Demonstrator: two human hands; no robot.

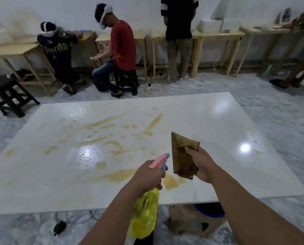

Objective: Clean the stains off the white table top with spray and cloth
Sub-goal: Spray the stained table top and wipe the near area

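Head view: left hand (pixel 148 175) grips the yellow spray bottle (pixel 145 213), nozzle aimed at yellow-brown stains (pixel 119 175) ahead on the white table top (pixel 218 121); right hand (pixel 200 163) clutches the brown cloth (pixel 182 156) beside it, ready for wiping.

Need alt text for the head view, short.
A person's left hand grips a yellow spray bottle with a pink trigger, while the right hand holds a brown cloth above a white table top smeared with yellowish stains.
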